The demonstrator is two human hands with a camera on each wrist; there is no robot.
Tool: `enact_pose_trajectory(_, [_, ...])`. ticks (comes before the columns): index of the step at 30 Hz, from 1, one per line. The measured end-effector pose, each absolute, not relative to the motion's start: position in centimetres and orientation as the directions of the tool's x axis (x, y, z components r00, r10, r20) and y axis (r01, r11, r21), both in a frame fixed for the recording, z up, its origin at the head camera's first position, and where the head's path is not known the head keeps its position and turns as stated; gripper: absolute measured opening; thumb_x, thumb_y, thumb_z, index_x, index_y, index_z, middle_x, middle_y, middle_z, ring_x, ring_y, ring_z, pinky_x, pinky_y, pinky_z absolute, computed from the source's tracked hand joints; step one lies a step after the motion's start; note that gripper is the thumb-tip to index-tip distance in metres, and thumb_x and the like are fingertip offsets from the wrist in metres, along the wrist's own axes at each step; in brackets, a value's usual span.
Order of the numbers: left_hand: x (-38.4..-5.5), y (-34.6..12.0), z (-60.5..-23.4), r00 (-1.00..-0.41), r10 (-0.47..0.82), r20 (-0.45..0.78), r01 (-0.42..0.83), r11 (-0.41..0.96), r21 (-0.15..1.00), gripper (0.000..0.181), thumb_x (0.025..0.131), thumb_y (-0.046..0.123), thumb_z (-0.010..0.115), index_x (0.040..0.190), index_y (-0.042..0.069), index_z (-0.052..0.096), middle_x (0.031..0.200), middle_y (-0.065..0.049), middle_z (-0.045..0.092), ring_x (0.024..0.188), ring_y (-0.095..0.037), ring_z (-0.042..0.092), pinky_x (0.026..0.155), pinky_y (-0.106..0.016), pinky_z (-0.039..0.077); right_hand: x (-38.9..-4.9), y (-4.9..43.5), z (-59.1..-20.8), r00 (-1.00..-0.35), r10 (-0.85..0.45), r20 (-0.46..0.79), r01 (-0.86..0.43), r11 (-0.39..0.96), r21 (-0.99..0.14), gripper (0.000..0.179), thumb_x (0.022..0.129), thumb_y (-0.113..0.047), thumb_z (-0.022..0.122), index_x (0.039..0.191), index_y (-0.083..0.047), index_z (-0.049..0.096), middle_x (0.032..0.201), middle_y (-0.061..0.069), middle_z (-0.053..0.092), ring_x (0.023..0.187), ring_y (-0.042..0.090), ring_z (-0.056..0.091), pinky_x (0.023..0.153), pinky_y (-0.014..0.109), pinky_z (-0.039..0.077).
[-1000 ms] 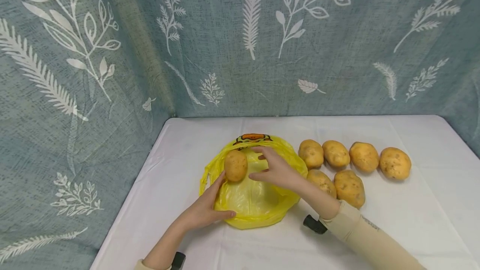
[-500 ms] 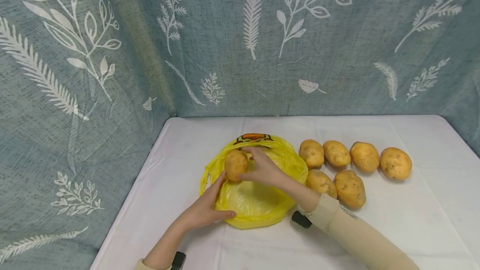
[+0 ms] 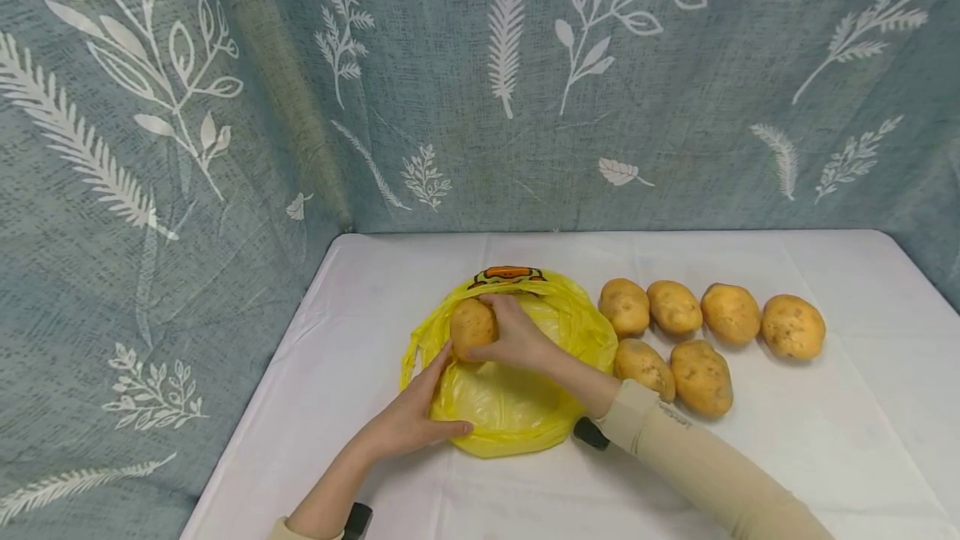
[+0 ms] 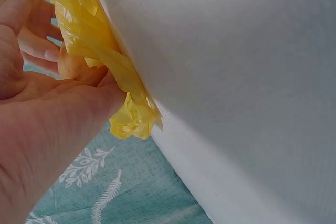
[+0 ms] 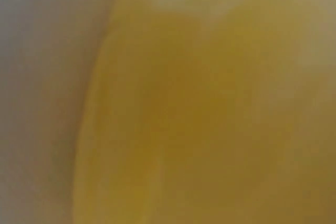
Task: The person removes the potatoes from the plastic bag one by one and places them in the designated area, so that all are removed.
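Note:
A yellow plastic bag point(image 3: 517, 427) lies with its mouth wide on the white table. One potato point(image 3: 471, 330) is at the left side of its mouth. My right hand point(image 3: 517, 338) grips this potato from the right, thumb at the near side and fingers at the far side. My left hand point(image 3: 408, 422) is spread at the bag's left front rim, thumb along the front edge and fingertips right at the potato's lower left. In the left wrist view, yellow film point(image 4: 89, 30) drapes beside the left fingers. Close, blurred yellow bag film point(image 5: 199, 119) fills most of the right wrist view.
Several potatoes point(image 3: 731, 314) lie right of the bag in two rows, the nearest ones beside its rim. A white cloth point(image 3: 847, 440) covers the table. Blue-green curtains point(image 3: 465, 90) with white leaf prints hang behind and at the left.
My right hand has moved left over the bag, from apart from the potato to gripping it. My left hand, the bag and the other potatoes stay in place.

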State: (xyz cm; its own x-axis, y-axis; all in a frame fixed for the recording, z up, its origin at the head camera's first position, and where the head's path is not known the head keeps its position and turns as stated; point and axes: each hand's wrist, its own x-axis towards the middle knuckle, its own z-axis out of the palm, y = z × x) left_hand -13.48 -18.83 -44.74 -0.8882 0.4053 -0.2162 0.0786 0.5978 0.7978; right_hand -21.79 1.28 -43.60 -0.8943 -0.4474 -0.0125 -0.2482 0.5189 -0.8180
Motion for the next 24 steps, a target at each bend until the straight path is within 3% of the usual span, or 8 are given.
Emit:
enact_pose_trajectory(16, [-13.49, -18.76, -44.72, -0.893, 0.388, -0.226, 0.063, 0.606, 0.793, 0.108, 0.082, 0.032, 0.079, 0.158, 0.015, 0.004, 0.161, -0.014, 0.012, 0.147, -0.036, 0.011, 0.114, -0.06, 0.014, -21.89, 0.93, -43.84, -0.911, -0.411, -0.031, -0.226, 0.562, -0.796, 0.085, 0.077, -0.026, 0.085, 0.144, -0.004, 0.037, 0.142, 0.02, 0.039, 0.124, 0.035, 0.046, 0.102, 0.051, 0.042])
enact_pose_trajectory(24, [-13.45, -18.65, -44.64, -0.9, 0.353, -0.255, 0.034, 0.64, 0.768, 0.106, 0.082, 0.036, 0.079, 0.158, 0.009, 0.01, 0.16, -0.018, 0.018, 0.146, -0.038, 0.015, 0.113, -0.06, 0.017, -21.82, 1.5, -43.64, -0.92, -0.39, -0.035, -0.218, 0.585, -0.781, 0.085, 0.077, -0.03, 0.084, 0.144, -0.006, 0.038, 0.143, 0.018, 0.039, 0.128, 0.033, 0.044, 0.103, 0.051, 0.04])
